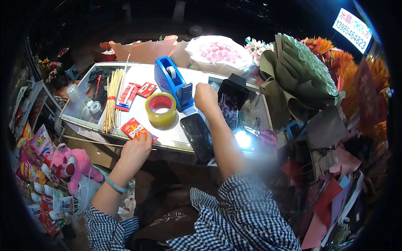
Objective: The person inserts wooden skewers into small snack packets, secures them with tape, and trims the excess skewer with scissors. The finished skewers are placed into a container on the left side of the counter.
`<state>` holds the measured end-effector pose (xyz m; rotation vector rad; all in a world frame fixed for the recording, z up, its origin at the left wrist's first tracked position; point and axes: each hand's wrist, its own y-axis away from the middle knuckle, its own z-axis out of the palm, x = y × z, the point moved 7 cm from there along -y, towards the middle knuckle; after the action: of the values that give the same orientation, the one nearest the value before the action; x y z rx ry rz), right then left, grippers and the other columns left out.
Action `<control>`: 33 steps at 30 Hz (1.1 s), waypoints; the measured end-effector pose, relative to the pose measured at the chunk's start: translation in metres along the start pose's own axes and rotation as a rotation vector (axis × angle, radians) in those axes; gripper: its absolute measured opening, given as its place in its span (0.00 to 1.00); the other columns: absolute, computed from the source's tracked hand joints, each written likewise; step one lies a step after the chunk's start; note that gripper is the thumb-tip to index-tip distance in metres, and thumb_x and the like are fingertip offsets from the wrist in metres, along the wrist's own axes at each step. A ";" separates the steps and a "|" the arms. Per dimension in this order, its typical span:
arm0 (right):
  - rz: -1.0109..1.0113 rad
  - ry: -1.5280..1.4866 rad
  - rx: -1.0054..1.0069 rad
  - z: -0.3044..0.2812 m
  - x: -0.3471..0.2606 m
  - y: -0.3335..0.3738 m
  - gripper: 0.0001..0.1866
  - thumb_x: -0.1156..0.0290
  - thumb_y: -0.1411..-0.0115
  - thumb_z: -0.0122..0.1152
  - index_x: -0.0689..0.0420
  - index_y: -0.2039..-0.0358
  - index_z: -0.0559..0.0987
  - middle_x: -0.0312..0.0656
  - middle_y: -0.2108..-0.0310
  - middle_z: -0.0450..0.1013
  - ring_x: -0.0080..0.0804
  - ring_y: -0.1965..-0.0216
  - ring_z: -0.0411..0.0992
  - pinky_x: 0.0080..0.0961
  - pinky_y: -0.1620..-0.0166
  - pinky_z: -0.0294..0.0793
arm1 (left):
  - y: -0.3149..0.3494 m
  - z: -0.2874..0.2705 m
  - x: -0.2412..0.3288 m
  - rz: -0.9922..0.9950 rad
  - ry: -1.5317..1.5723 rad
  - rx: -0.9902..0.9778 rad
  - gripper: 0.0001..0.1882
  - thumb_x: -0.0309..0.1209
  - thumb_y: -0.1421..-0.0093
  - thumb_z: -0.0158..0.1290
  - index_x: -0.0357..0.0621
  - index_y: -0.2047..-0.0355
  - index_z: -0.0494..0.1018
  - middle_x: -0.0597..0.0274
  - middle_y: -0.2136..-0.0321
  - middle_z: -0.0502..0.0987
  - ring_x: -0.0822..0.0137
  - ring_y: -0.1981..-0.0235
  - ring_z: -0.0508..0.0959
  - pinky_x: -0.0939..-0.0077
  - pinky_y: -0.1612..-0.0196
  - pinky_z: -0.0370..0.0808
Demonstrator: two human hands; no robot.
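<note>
Left grip [137, 147] pinching glossy red rectangular snack packet [132, 127], front edge of white counter [172, 136] | right grip [206, 98] curled beside blue plastic tape dispenser [169, 81], contents I can't tell | packet in hand, apparently untaped as yet

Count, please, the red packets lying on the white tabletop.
3: a near packet at the left hand, a long packet beside the bundled sticks, a small packet behind the yellow tape roll. Overlap may hide more.
</note>
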<state>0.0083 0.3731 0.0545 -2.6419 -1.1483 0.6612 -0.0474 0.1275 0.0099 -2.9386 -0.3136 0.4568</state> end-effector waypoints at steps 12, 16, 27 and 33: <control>-0.200 -0.786 0.000 -0.020 -0.050 0.161 0.05 0.76 0.43 0.56 0.64 0.67 0.75 0.45 0.76 0.72 0.30 0.75 0.72 0.22 0.71 0.70 | 0.048 -0.044 -0.014 -0.483 0.806 0.737 0.11 0.27 0.37 0.44 0.31 0.58 0.70 0.47 0.75 0.77 0.49 0.75 0.78 0.69 0.72 0.74; -0.260 -0.807 -0.104 -0.008 -0.062 0.185 0.05 0.74 0.43 0.56 0.61 0.67 0.74 0.49 0.71 0.73 0.47 0.68 0.73 0.32 0.67 0.72 | 0.033 0.020 -0.027 -0.596 1.113 0.668 0.12 0.30 0.36 0.45 0.32 0.59 0.68 0.53 0.77 0.76 0.58 0.79 0.76 0.69 0.73 0.72; -0.279 -0.503 -0.079 0.025 -0.102 0.098 0.07 0.70 0.40 0.48 0.61 0.69 0.70 0.53 0.73 0.73 0.56 0.70 0.71 0.44 0.67 0.69 | 0.084 0.085 -0.068 -0.933 1.669 0.758 0.11 0.28 0.37 0.47 0.41 0.55 0.64 0.73 0.77 0.67 0.86 0.86 0.57 0.90 0.85 0.52; -0.228 -0.365 -0.141 0.043 -0.110 0.073 0.04 0.79 0.46 0.46 0.63 0.68 0.66 0.56 0.75 0.73 0.55 0.70 0.73 0.46 0.67 0.70 | 0.076 0.085 -0.060 -0.939 1.730 0.685 0.25 0.24 0.39 0.48 0.41 0.43 0.55 0.69 0.74 0.69 0.85 0.85 0.59 0.90 0.85 0.53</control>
<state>-0.0309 0.2421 0.0278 -2.5074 -1.6194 1.0818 -0.1166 0.0503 -0.0671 -1.3379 -0.8324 -1.5454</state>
